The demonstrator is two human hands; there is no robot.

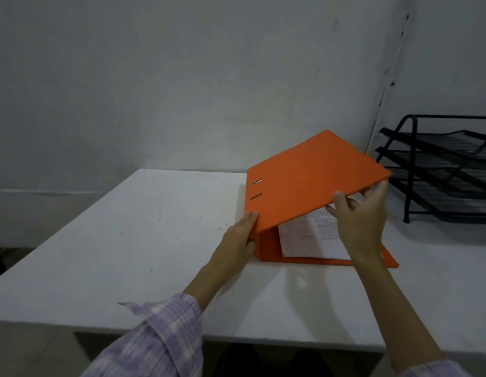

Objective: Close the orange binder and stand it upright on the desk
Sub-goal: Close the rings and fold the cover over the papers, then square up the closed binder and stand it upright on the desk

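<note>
An orange binder (309, 180) lies on the white desk (122, 240), right of centre, its front cover raised at a slant and half shut. White printed sheets (309, 235) show inside under the cover. My left hand (240, 235) presses against the spine at the cover's near left corner. My right hand (361, 216) grips the cover's free near edge, thumb on top, fingers beneath. The back cover lies flat on the desk.
A black wire paper tray rack (440, 170) with three tiers stands at the right, close behind the binder. A grey-white wall (182, 77) rises just behind the desk. The desk's near edge runs along the bottom of the view.
</note>
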